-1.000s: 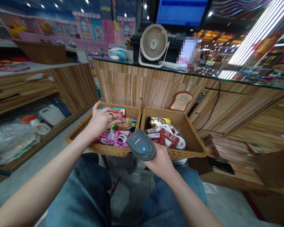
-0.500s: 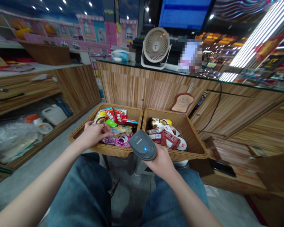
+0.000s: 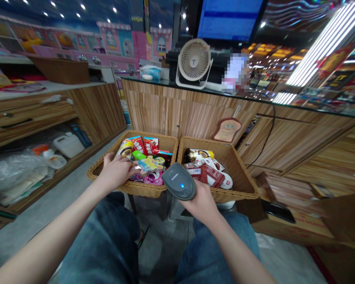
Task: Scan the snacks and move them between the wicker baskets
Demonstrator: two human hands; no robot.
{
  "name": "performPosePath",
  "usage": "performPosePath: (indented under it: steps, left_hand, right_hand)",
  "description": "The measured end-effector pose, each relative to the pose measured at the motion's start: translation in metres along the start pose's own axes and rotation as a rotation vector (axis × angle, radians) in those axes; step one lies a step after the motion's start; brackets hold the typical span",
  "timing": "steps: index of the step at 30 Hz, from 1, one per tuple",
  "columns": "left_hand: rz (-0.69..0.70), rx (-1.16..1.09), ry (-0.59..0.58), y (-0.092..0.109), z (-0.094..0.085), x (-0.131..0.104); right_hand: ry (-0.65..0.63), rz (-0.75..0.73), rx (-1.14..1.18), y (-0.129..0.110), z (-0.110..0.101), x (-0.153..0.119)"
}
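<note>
My right hand (image 3: 203, 201) is wrapped round a dark grey barcode scanner (image 3: 177, 179) with a blue light on top, held between two wicker baskets. Over the left wicker basket (image 3: 99, 167), my left hand (image 3: 116, 171) pinches the near end of a yellow and light-blue snack packet (image 3: 150, 163). Around it lie a yellow can-like container (image 3: 126, 148), red packets (image 3: 150, 144), a green box (image 3: 139, 155) and a purple-pink packet (image 3: 154, 178). The right wicker basket (image 3: 242, 183) holds brown packets (image 3: 213, 175) and a dark bottle with a yellow label (image 3: 199, 154).
Ahead stands a wooden counter (image 3: 154, 106) with a white fan (image 3: 194, 61) and a monitor (image 3: 230, 17). A bread-shaped pouch (image 3: 228, 129) hangs on its front. Cardboard boxes (image 3: 296, 230) with a black phone (image 3: 278, 211) are at the right; an open shelf (image 3: 32, 157) is at the left.
The snack packet in my left hand has been lifted slightly and shows more of its face. My right hand and the scanner have hardly moved.
</note>
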State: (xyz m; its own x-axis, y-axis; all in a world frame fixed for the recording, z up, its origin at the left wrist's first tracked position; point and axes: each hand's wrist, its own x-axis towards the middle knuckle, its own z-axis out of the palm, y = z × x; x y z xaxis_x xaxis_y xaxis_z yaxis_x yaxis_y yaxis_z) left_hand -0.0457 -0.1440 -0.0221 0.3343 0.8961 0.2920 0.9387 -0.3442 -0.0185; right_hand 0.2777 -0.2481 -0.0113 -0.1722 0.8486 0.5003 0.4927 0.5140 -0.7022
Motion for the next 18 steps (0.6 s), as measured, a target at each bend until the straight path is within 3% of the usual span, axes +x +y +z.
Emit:
performPosePath:
  steps: [6,9,18]
  left_hand:
    - [0.043,-0.007,0.344,0.000,-0.038,-0.013]
    - [0.068,-0.018,0.461,0.003,-0.046,-0.007]
    - [0.142,-0.043,0.688,0.014,0.005,0.015]
  right_hand:
    - [-0.004,-0.008,0.013,-0.003,0.000,0.000]
    - [-0.005,-0.007,0.014,-0.002,0.001,0.001]
    - [-0.029,0.077,-0.042,0.003,0.002,0.001]
